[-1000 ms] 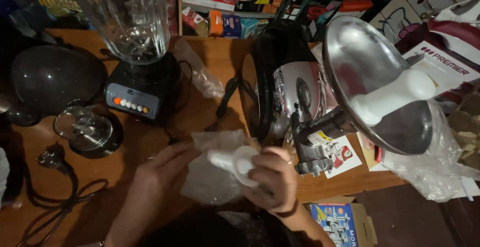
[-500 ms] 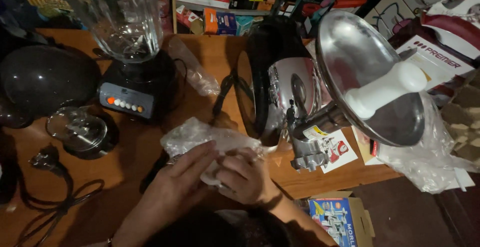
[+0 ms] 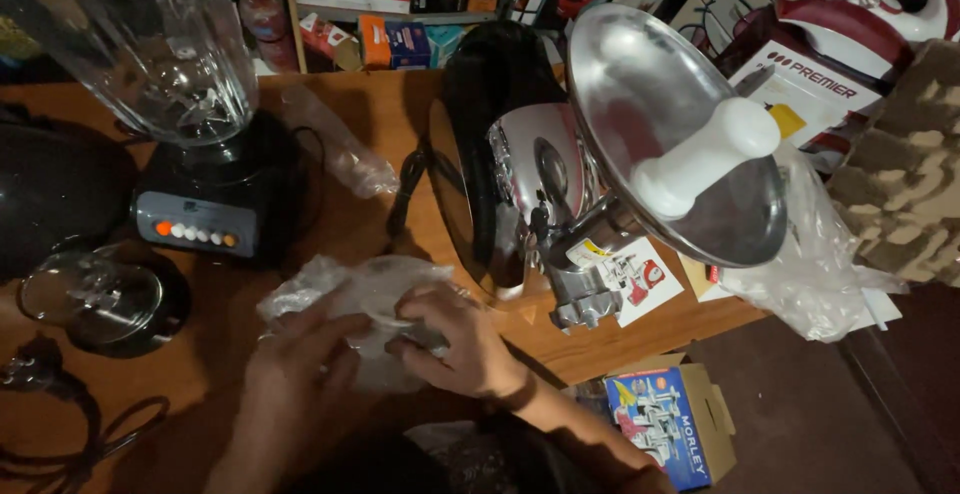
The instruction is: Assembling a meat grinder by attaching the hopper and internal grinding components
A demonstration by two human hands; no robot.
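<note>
Head view: a crumpled clear plastic bag [image 3: 365, 299] is lying on the wooden desk [image 3: 330, 214] near its front edge, with something wrapped inside that cannot be made out. Left hand [image 3: 300, 364] is pressing on the bag's near left side, fingers spread and bent. Right hand [image 3: 465, 339] is gripping the bag's right end, fingers curled around it. Just right of the hands, a meat grinder [image 3: 560, 214] is standing, carrying a metal tray [image 3: 640, 84] and a white pusher [image 3: 705, 154]. A blender [image 3: 195, 124] is standing behind-left; a glass lid [image 3: 95, 299] is lying left.
</note>
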